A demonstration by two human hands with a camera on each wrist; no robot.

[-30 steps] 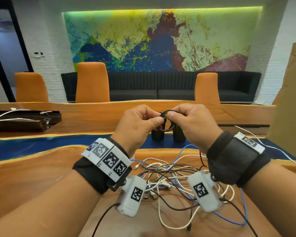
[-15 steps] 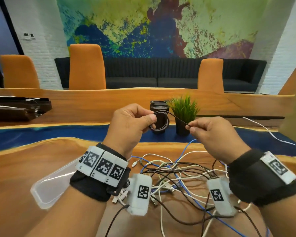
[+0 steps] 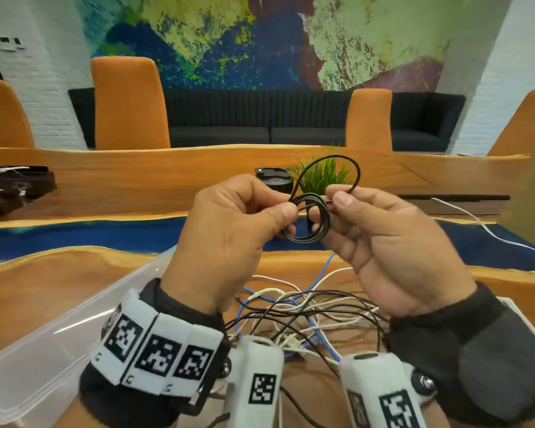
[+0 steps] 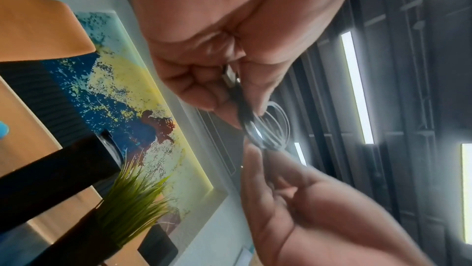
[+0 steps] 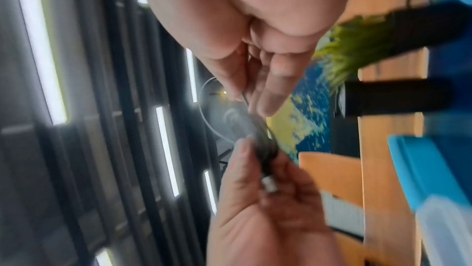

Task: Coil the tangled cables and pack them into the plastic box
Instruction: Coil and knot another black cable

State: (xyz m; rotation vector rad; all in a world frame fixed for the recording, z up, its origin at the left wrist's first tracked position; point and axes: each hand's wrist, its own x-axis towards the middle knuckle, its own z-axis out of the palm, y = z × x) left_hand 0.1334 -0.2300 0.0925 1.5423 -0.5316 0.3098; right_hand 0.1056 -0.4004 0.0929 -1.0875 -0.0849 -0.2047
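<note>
L hand [image 3: 229, 230] pinches the black cable [image 3: 306, 220] coil btwn thumb and fingers, w/ the metal plug tucked in its palm per the wrist views. R hand [image 3: 393, 242] pinches the free loop just right of the coil; that loop arcs up over it. Coil hangs roughly upright, held in the air above the cable pile [image 3: 306, 310]. Next wrap likely means R hand laying the loop leftward onto the coil. Plastic box [image 3: 37, 350] lies left of the pile, near L wrist, so L hand is nearer for packing. Table [image 3: 59, 282] left of the pile gives room; the plant [image 3: 325, 177] stands beyond it.
</note>
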